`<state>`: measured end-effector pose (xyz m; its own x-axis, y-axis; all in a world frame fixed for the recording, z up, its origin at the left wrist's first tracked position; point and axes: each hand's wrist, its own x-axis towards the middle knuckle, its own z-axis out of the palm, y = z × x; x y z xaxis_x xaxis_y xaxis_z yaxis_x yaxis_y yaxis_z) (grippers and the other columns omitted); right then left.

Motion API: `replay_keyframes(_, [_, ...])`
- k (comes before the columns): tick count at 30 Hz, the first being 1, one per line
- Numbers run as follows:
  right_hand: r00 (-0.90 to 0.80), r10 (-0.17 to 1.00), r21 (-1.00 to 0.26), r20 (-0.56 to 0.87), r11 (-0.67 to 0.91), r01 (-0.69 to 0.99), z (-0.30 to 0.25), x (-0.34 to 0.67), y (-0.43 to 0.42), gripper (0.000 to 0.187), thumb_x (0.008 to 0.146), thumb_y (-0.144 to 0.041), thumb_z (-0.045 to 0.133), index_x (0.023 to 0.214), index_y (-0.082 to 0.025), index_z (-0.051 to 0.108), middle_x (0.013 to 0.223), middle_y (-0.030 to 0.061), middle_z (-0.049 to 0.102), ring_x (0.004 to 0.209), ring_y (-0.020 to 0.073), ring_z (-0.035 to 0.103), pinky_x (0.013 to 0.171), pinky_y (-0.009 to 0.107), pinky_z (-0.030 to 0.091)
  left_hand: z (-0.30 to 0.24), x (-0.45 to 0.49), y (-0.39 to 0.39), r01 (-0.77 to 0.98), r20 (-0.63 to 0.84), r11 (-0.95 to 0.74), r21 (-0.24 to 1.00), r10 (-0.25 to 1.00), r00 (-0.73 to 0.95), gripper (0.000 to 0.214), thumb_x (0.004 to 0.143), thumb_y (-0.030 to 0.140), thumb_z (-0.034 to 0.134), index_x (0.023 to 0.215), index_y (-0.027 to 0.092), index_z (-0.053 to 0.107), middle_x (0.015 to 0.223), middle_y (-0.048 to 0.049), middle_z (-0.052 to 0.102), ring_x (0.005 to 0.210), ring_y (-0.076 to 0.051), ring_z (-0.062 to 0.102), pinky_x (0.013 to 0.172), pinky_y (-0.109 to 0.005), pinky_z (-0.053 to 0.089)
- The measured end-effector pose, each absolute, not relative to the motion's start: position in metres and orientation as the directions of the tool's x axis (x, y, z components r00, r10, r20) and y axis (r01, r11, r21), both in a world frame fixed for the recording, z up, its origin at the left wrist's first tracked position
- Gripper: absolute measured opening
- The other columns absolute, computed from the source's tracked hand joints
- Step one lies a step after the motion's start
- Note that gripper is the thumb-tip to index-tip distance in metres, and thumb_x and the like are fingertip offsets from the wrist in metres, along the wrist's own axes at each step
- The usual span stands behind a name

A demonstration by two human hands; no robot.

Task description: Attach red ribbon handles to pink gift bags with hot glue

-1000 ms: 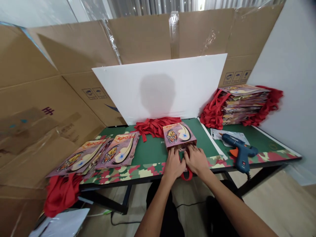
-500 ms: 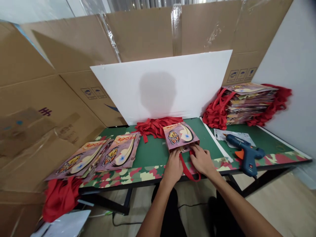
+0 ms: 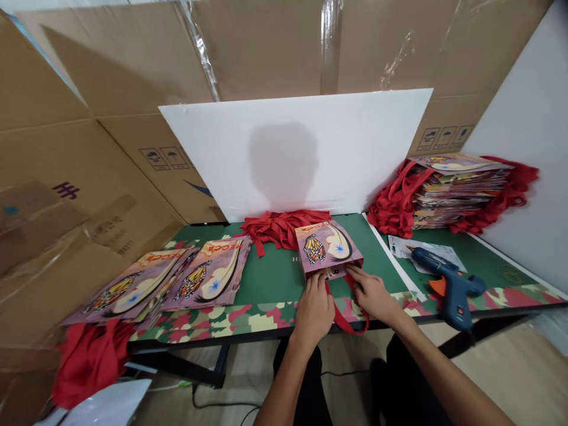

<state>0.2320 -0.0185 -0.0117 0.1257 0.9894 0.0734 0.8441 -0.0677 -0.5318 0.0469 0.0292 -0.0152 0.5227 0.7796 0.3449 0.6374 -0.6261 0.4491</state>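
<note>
One bag (image 3: 331, 244) lies near the edge of the table (image 3: 268, 275), green room between it and two low piles (image 3: 206, 275). Left hand (image 3: 314, 309) and right hand (image 3: 373, 296) touch its mouth; I can't tell if they pinch.

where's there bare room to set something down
The wider bare patch of green tabletop lies between the flat purple printed bags at left and the opened purple bag; a narrower one separates that bag from the thin white strip. Crowded: the red ribbon heap behind, and the blue glue gun before the tall bag stack at right.
</note>
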Motion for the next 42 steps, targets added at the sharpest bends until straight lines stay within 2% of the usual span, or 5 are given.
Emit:
replay_keyframes(19, [0.058,0.987,-0.351,0.152,-0.001,0.936,0.000,0.197,-0.022,0.048,0.108,-0.038,0.033,0.150,-0.026,0.051,0.158,0.0083,0.047,0.146,0.0286,0.038,0.115,0.059,0.026,-0.008,0.051,0.028,0.656,0.335,-0.670,0.348,0.742,0.580,0.049,0.098,0.017,0.044,0.145,0.009,0.054,0.152,-0.0142,0.053,0.144,-0.030,0.046,0.121,-0.051,0.038])
replay_keyframes(24, [0.295,0.932,-0.436,0.210,-0.181,0.882,-0.002,0.195,-0.017,0.053,0.105,-0.043,0.038,0.143,-0.011,0.056,0.149,0.0208,0.051,0.138,0.0340,0.047,0.114,0.053,0.030,-0.003,0.047,0.029,0.571,0.441,-0.673,0.470,0.739,0.509,0.037,0.100,0.019,0.046,0.131,0.011,0.063,0.140,-0.0158,0.059,0.130,-0.028,0.057,0.112,-0.048,0.048])
replay_keyframes(29, [0.250,0.911,-0.766,0.326,0.099,0.635,0.000,0.216,-0.026,0.047,0.102,-0.049,0.039,0.121,-0.019,0.069,0.127,0.0122,0.068,0.122,0.0293,0.061,0.109,0.049,0.038,0.005,0.037,0.016,0.454,0.563,-0.766,0.455,0.643,0.520,0.028,0.101,0.018,0.043,0.107,0.017,0.070,0.109,-0.0092,0.068,0.105,-0.019,0.067,0.096,-0.033,0.055])
replay_keyframes(35, [0.454,0.826,-0.862,0.334,0.072,0.502,-0.006,0.223,-0.042,0.047,0.101,-0.051,0.038,0.106,-0.013,0.066,0.095,0.0132,0.072,0.083,0.0242,0.068,0.080,0.039,0.055,0.051,0.045,0.042,0.697,0.556,-0.699,0.161,0.647,0.521,0.053,0.085,0.019,0.068,0.137,0.017,0.063,0.140,-0.0191,0.060,0.134,-0.038,0.052,0.112,-0.056,0.041])
replay_keyframes(42, [0.231,0.720,-0.578,0.655,0.280,0.766,0.050,0.207,-0.042,0.054,0.103,-0.036,0.047,0.151,-0.012,0.044,0.160,0.0194,0.036,0.149,0.0293,0.037,0.121,0.051,0.037,0.095,0.048,0.046,0.689,0.584,-0.639,0.341,0.719,0.378,0.041,0.102,0.019,0.041,0.135,0.024,0.065,0.133,-0.0085,0.069,0.108,-0.026,0.070,0.094,-0.040,0.055])
